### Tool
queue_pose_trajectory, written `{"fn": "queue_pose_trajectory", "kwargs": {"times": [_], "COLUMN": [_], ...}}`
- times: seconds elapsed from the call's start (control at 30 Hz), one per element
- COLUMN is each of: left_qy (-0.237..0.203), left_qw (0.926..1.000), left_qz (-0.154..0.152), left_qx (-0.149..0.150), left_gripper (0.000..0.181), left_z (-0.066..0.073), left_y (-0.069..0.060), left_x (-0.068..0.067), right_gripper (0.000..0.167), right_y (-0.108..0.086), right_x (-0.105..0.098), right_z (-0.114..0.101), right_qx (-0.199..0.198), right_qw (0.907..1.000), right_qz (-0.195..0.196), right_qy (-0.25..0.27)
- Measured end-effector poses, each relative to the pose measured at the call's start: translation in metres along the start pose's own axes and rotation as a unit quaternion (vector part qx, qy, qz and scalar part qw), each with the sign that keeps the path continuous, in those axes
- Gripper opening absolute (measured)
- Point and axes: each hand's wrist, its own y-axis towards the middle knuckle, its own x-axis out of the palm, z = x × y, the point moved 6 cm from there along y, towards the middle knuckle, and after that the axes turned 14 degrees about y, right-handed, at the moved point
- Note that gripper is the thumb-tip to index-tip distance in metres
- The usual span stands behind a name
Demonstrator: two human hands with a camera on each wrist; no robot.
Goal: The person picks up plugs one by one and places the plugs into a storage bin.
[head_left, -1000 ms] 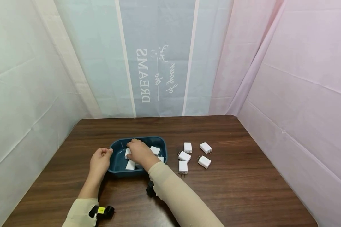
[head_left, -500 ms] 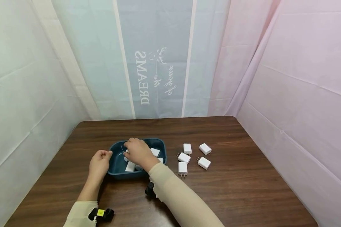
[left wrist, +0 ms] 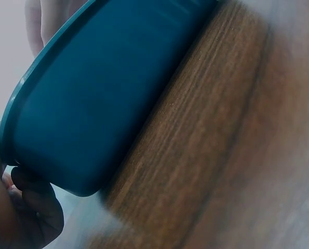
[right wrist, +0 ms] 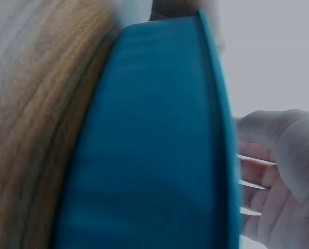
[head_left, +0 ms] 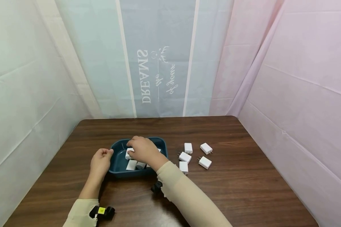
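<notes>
Fingers (head_left: 132, 142) of my right hand (head_left: 145, 152) reach down over the tray (head_left: 118, 164), just left of its middle, with thumb and forefinger apart; the right wrist view shows them loosely stretched with gaps between, and I see nothing clasped, though the tips are hidden behind the tray's wall. A white plug (head_left: 129, 152) lies in the tray right at that thumb, partly covered; whether my skin touches it I cannot tell, nor which way its long axis runs. My left hand (head_left: 100, 161) pinches the rim at the tray's left end, a bent finger tucked under the lip. More plugs lie inside toward me, one flat by the front wall (head_left: 131, 165), others half hidden under my right hand and wrist. The tray's long axis runs left to right, and what counts most in space, I judge, is that five loose plugs lie off its right end on the table (head_left: 244, 179), so my right hand is the nearer. Closest to that end are the front plug (head_left: 183, 167) and, just beyond it, the middle plug (head_left: 185, 157), prongs toward the tray; a back plug (head_left: 188, 148) lies past them, and two outer plugs (head_left: 205, 162) sit farther right.
</notes>
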Motion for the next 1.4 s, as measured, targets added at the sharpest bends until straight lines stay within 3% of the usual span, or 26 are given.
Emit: {"fn": "queue_pose_trajectory", "kwargs": {"times": [0.27,0.5,0.83,1.13,1.4], "left_qy": [0.009,0.008,-0.002,-0.001,0.0], "left_qw": [1.0,1.0,0.9998,0.9998,0.9999], "left_qz": [0.001,0.002,0.004,0.005,0.002], "left_qx": [0.002,0.0,0.019,0.02,0.015], "left_gripper": [0.039,0.039,0.036,0.036,0.039], "left_z": [-0.001,-0.002,-0.002,0.001,-0.001], "left_y": [0.0,-0.001,0.0,0.002,0.001], "left_x": [-0.002,0.0,-0.001,-0.002,0.0], "right_gripper": [0.034,0.034,0.035,0.036,0.038], "right_y": [-0.02,-0.035,-0.057,-0.064,-0.073], "right_x": [-0.022,-0.033,-0.051,-0.062,-0.066], "right_z": [-0.003,0.013,0.037,0.055,0.063], "right_qx": [-0.015,-0.024,-0.008,0.019,0.077], "right_qw": [0.9999,0.9993,0.9994,0.9993,0.9956], "right_qz": [-0.003,0.011,0.017,0.016,-0.05], "right_qy": [-0.006,-0.027,-0.028,-0.027,0.015]}}
